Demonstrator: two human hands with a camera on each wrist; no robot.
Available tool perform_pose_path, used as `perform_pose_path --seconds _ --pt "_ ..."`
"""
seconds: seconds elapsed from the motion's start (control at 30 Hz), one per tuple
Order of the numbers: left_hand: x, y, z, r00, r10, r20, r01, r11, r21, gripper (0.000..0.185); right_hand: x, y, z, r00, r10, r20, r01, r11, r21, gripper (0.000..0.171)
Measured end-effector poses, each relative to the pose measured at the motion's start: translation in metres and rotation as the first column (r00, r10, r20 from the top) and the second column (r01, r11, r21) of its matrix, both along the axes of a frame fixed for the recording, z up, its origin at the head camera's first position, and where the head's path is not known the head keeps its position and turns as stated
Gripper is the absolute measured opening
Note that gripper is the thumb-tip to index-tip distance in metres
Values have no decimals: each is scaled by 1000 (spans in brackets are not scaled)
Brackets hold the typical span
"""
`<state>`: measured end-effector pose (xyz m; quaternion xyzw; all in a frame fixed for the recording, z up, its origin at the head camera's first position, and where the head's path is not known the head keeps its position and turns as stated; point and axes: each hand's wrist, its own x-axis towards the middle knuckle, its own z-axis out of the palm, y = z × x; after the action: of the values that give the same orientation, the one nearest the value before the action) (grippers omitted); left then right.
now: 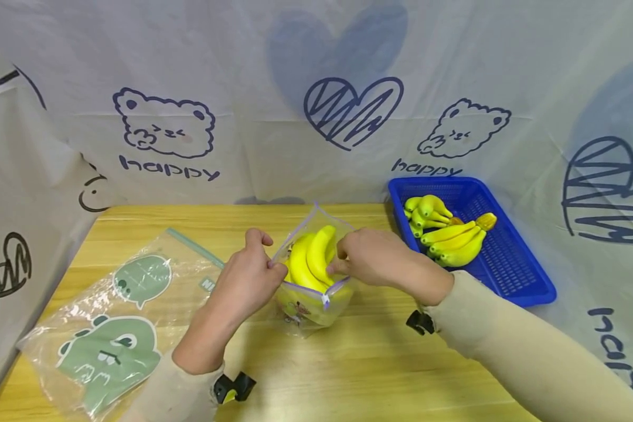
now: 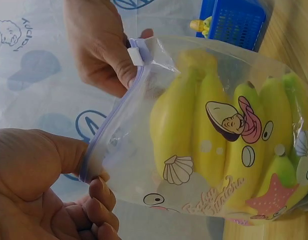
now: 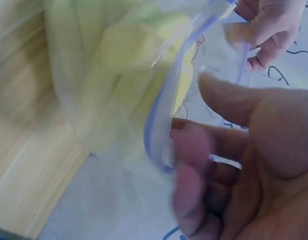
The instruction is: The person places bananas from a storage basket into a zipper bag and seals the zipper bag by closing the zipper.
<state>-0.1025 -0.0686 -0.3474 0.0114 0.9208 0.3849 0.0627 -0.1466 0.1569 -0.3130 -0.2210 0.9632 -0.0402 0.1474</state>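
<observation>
Two hands meet at a clear zip bag (image 1: pixel 310 293) of bananas (image 1: pixel 312 258) standing mid-tabletop (image 1: pixel 348 375): our left hand (image 1: pixel 250 278) pinches one end of its zip strip, our right hand (image 1: pixel 371 258) pinches the other. Farther right, we see a blue basket (image 1: pixel 506 264) holding more bananas.

The word "happy" stands in dark blue under each bear drawing on the backdrop cloth (image 1: pixel 316 152), twice in the head view. On the zip bag (image 2: pixel 209 165) holding bananas, curly pink lettering seems to read "Baby Cartoon", though only "Baby" is clear in the left wrist view.
</observation>
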Motion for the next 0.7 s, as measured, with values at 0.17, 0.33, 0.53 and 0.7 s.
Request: perform_pose_path --seconds 0.17,0.33,0.53,0.7 --pt "0 -5 -1 1000 4 -3 -4 1000 4 49 0 12 0 975 -154 -157 152 988 -28 48" --pt "0 -3 1 1000 0 1 0 1000 15 49 -3 19 -6 984 -174 -36 172 984 -54 44" --pt "-4 15 13 993 -106 -43 110 988 108 45 1 -1 -3 994 -77 83 102 927 -360 29" --pt "-10 15 17 990 -62 -126 72 995 76 44 -1 -5 6 964 -121 237 225 846 -484 27"
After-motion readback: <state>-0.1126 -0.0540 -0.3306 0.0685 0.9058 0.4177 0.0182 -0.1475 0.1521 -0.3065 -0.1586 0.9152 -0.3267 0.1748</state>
